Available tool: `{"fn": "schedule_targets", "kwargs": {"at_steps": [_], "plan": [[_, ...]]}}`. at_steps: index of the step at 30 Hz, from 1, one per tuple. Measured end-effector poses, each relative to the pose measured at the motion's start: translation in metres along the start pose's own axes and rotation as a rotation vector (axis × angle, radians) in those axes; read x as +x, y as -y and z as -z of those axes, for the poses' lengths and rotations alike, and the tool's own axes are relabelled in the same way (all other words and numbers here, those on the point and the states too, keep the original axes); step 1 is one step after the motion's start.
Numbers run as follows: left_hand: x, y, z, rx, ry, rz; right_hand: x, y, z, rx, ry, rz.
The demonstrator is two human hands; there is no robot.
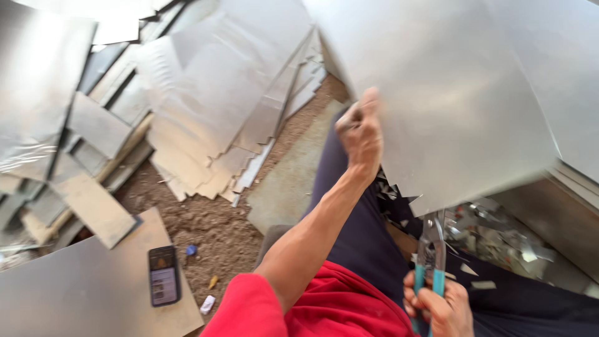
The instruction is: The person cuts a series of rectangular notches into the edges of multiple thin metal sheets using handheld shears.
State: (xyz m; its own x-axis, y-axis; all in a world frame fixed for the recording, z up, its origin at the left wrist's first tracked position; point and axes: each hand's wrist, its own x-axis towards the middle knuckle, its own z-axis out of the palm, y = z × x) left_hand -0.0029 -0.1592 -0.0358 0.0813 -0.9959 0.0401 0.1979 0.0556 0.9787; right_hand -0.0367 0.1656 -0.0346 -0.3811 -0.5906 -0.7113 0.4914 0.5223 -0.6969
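Observation:
A large grey metal sheet point(455, 93) is tilted up in front of me. My left hand point(360, 132) grips its left edge, arm stretched out from a red sleeve. My right hand point(440, 306) is closed around the teal handles of metal snips point(432, 246), whose jaws meet the sheet's lower edge. My dark trousers lie beneath both hands.
Stacks of cut metal sheets point(212, 93) cover the dirt floor at the left and back. A phone point(164, 275) rests on a flat sheet point(75, 293) at lower left, with small bits of litter beside it. Shiny metal offcuts point(499, 237) lie at the right.

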Motion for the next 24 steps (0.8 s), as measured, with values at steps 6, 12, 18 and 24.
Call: {"fn": "schedule_targets", "kwargs": {"at_steps": [6,12,18,24], "plan": [[0.069,-0.036,0.088,-0.388,0.034,0.101,-0.007,0.047,-0.059,-0.126,0.099,0.042],[0.139,-0.066,0.114,-0.632,-0.329,-0.032,-0.010,0.063,-0.062,-0.178,0.148,0.052],[0.126,-0.058,0.043,0.265,0.364,-0.182,-0.010,0.060,-0.058,-0.165,0.092,0.059],[0.116,-0.033,-0.081,0.956,0.723,-0.390,-0.018,0.056,-0.050,-0.234,-0.019,0.059]]}}
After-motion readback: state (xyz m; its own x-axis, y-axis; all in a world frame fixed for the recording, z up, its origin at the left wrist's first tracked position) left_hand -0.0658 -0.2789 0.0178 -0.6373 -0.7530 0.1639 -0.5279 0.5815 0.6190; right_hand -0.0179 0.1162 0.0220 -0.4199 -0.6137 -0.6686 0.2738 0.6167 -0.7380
